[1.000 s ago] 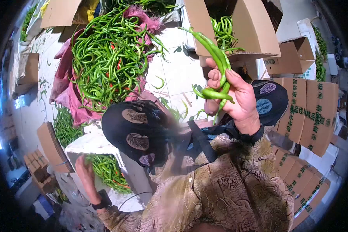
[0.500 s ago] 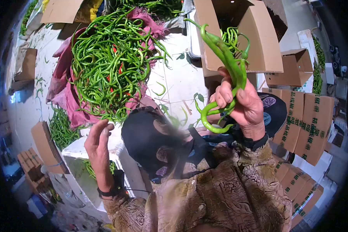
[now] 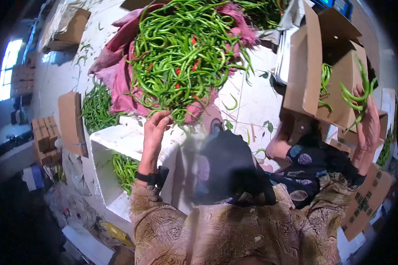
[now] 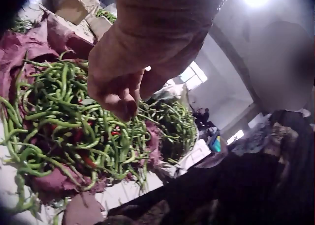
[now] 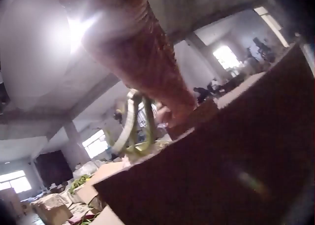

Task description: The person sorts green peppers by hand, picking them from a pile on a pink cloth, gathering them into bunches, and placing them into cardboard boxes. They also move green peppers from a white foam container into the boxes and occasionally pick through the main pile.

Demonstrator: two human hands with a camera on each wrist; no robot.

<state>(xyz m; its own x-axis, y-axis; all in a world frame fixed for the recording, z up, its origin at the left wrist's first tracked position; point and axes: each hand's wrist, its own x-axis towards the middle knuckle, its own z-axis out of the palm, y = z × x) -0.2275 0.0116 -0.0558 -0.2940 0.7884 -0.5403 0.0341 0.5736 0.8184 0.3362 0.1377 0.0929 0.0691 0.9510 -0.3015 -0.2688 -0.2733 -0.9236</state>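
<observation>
My right hand (image 3: pixel 368 126) is raised at the right side of an upright cardboard box (image 3: pixel 301 66). It grips a few long green chili peppers (image 3: pixel 365 81), which stick out past the fingers. The right wrist view shows the same peppers (image 5: pixel 132 124) hanging from the hand (image 5: pixel 172 109) close over a dark box edge. Over the near edge of a large heap of green chili peppers (image 3: pixel 181 57), my left hand (image 3: pixel 152 134) hangs with loosely bent fingers and holds nothing. A few red peppers (image 3: pixel 195 65) show among the green ones.
The heap lies on a pink sack (image 3: pixel 119 84). A white foam box (image 3: pixel 119 137) with green peppers inside stands under my left forearm. Green peppers (image 3: pixel 326 79) also lie inside the cardboard box. A single pepper (image 3: pixel 231 104) lies on the white floor.
My right hand has moved right with the peppers, from in front of my body to the cardboard box. My left hand has risen from the foam box to the heap's edge. The head view has shifted left.
</observation>
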